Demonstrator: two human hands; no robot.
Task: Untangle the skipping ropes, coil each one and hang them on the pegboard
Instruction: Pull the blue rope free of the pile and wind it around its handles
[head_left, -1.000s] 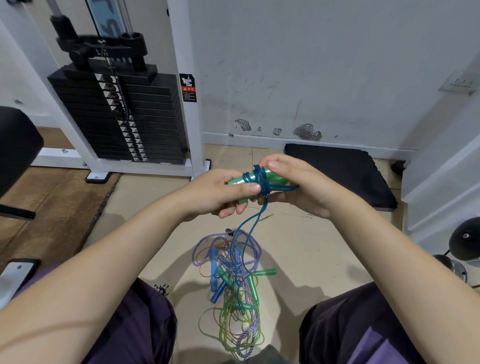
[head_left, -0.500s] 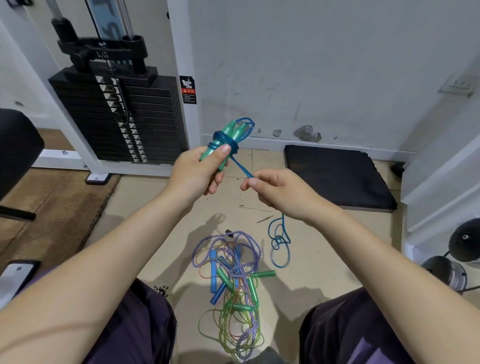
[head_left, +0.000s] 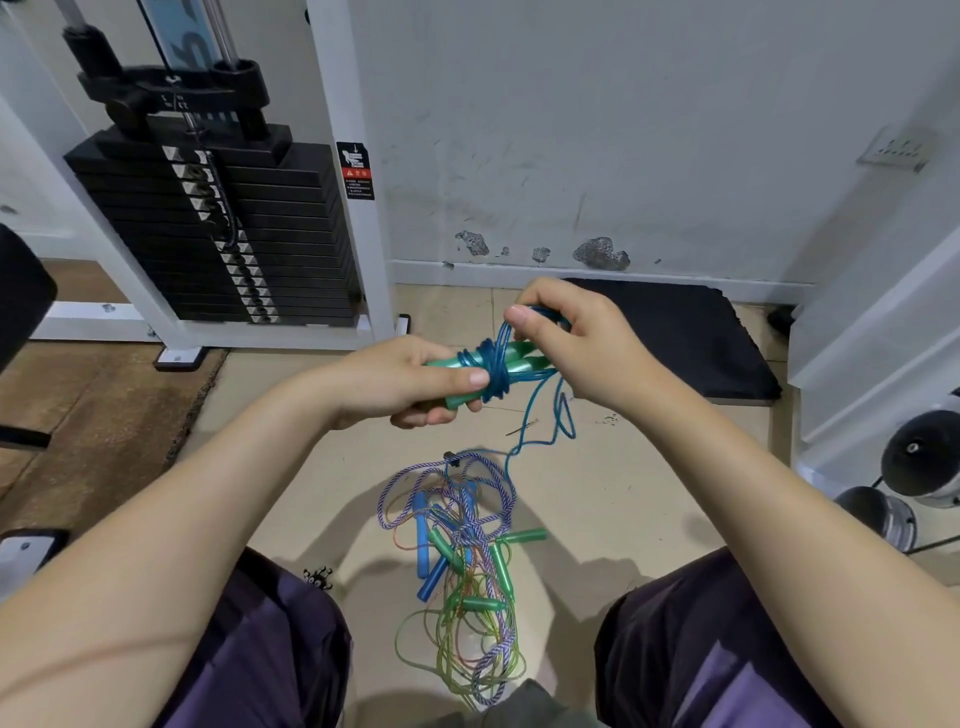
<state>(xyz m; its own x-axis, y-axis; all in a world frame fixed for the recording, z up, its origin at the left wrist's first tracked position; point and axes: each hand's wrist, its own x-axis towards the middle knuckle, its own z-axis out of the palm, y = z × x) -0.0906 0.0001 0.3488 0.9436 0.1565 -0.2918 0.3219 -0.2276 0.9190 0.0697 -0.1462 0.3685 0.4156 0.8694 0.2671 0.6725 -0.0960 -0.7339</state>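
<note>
In the head view, at the centre of the frame, the left hand (head_left: 415, 379) grips a pair of green handles (head_left: 506, 366) laid side by side, fingers curled round them and the thumb pressed on top just beside the turns of blue rope (head_left: 493, 371) bound about them. The right hand (head_left: 576, 348) has come back in from the lower right, where half a second ago it was drawing the rope out taut and apart from the handles; now it sits touching their far end, thumb and forefinger pinching a loop of the blue rope above them. The handles, tilted up toward the wall a moment ago, lie nearly level again.

That reads as one more turn being laid on, so this rope is most of the way coiled. A slack tail still hangs from the hands and runs down to the tangled pile (head_left: 462, 561) on the floor (head_left: 311, 467) between the knees, in the lower middle of the frame. Whether the tail is still caught in the pile cannot be told.

No pegboard shows anywhere in the frame, so hanging is not yet begun. The pile's striped, green and orange ropes remain knotted together.
</note>
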